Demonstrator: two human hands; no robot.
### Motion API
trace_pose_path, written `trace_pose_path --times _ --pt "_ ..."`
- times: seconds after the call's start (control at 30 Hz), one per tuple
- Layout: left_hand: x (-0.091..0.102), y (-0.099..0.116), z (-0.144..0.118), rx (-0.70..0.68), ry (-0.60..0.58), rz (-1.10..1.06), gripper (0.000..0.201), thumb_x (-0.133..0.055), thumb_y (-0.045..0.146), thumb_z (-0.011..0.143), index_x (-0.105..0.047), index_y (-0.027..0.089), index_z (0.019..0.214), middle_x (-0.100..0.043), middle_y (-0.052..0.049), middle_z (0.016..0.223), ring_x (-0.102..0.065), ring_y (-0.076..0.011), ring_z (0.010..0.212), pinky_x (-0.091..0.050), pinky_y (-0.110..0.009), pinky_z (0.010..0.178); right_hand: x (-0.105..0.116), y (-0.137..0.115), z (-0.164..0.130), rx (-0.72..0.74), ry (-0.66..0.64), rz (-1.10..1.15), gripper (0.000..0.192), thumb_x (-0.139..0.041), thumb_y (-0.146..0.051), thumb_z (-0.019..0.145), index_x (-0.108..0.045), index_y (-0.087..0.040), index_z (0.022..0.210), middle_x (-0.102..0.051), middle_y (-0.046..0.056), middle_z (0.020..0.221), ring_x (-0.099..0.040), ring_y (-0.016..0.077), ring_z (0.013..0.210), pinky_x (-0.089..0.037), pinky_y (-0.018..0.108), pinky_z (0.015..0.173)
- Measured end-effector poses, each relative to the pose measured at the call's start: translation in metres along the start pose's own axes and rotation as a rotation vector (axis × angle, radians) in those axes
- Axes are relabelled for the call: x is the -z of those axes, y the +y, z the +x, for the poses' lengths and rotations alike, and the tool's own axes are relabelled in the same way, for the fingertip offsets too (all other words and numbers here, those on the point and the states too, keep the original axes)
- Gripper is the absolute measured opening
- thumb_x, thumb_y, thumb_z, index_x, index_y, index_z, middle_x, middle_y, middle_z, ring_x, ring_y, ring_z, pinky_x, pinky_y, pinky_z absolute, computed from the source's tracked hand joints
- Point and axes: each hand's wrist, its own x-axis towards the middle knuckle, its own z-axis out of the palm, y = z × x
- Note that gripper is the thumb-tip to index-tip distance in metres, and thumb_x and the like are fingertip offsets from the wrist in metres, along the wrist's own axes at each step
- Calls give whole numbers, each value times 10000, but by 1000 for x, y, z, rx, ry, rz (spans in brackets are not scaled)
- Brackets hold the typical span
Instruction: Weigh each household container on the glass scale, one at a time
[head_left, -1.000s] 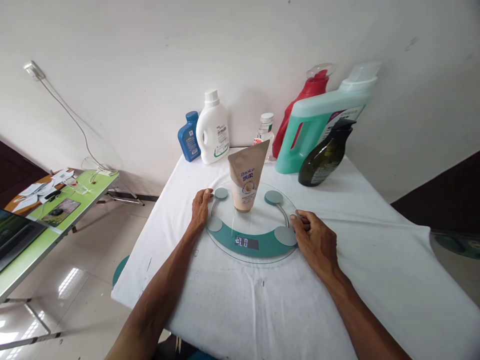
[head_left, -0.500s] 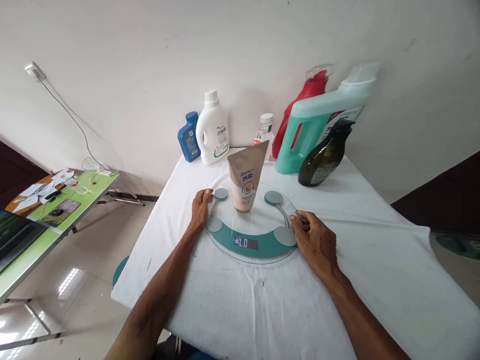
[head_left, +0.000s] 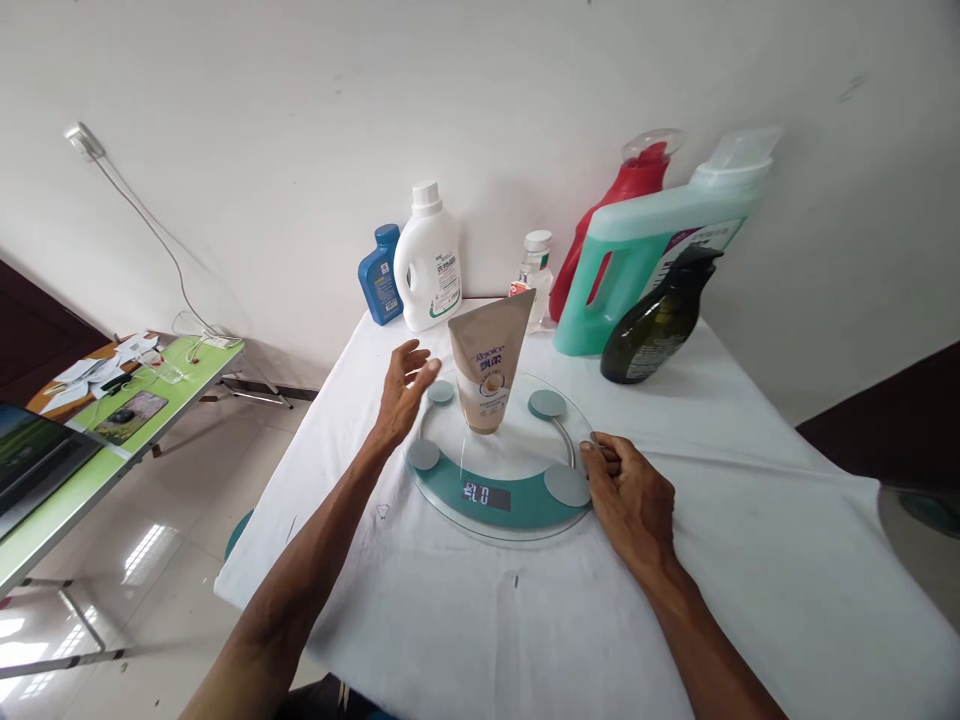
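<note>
A round glass bathroom scale (head_left: 487, 505) with a green band, grey pads and a lit display lies on the white-covered table. On it a beige Rejoice tube (head_left: 491, 370) stands cap down, leaning slightly. My left hand (head_left: 405, 395) is raised over the scale's left edge, fingers apart and holding nothing, a short way left of the tube. At the right edge of the scale, my right hand (head_left: 634, 490) pinches the glass rim between thumb and curled fingers. Some of those fingertips are hidden.
Along the wall stand a blue bottle (head_left: 381, 275), a white detergent jug (head_left: 429, 260), a small clear bottle (head_left: 536, 265), a red bottle (head_left: 634, 190), a green jug (head_left: 592, 300) and a dark pump bottle (head_left: 652, 330). A green desk (head_left: 184, 375) with a laptop (head_left: 37, 470) is at left.
My left hand has let go of the scale's left edge and lifted, its fingers opening beside the tube. My right hand stays on the rim. The view has shifted slightly.
</note>
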Motion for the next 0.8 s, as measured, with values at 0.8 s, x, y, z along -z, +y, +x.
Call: trace_pose_path --times 0.8 --pt "-89 2 -26 -280 -388 176 440 -859 416 697 -704 215 1056 -745 -71 1023 -706 -245 887 -565 -359 823 7 7 3 -61 -31 -47 634 -435 -748 820 -700 -212 1032 -770 165 921 -725 375 854 -573 489 811"
